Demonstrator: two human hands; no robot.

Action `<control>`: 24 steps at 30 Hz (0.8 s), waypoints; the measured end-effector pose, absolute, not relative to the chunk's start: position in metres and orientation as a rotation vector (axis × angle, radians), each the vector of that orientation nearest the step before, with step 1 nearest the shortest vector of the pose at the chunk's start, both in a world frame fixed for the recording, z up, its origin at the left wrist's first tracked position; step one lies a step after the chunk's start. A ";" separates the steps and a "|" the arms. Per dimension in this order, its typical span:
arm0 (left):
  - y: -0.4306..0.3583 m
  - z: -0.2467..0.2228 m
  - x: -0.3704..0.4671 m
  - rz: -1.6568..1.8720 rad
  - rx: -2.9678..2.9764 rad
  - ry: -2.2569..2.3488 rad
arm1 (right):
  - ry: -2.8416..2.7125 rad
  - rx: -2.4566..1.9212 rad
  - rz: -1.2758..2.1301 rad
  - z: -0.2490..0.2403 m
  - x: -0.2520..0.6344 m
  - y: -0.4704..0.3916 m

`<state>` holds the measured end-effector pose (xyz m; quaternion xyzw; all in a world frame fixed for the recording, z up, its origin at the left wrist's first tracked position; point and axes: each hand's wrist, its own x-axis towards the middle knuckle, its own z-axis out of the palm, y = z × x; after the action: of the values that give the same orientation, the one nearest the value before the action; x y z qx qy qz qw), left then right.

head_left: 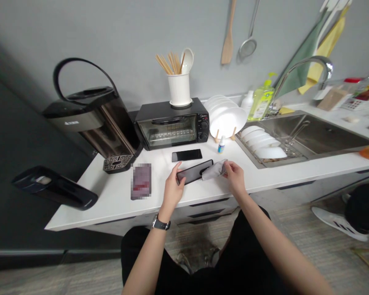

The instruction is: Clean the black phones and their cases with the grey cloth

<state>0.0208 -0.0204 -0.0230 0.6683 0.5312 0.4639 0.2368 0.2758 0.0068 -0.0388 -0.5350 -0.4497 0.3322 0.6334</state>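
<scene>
My left hand (174, 183) grips one end of a dark smartphone (190, 173), thumb on the near edge and fingers at the far side. In my right hand (234, 175) a thin grey cloth (214, 170) is pinched at its right end. The cloth's other end lies against the right end of the phone and covers part of it. Just behind lies a second black phone (187, 155) flat on the white counter (160, 164). A small white spray bottle (221, 144) with a blue label stands upright behind the cloth. Left of my left hand lies a pixelated flat object (141, 181).
A toaster oven (172, 124) stands at the back, carrying a white utensil holder (179, 88). Left are a water dispenser (95, 123) and a black tumbler (55, 189). Plates (227, 119), a soap bottle (262, 100) and a sink (326, 133) lie to the right. Another person's shoe (338, 223) shows below.
</scene>
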 end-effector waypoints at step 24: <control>-0.013 -0.032 0.036 0.947 2.031 1.374 | -2.059 -0.997 0.133 -0.020 0.214 -0.030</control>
<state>0.0365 -0.0131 -0.0316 0.7473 0.5057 0.3486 0.2535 0.2136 -0.0295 -0.0198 -0.3964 -0.8186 0.0530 0.4122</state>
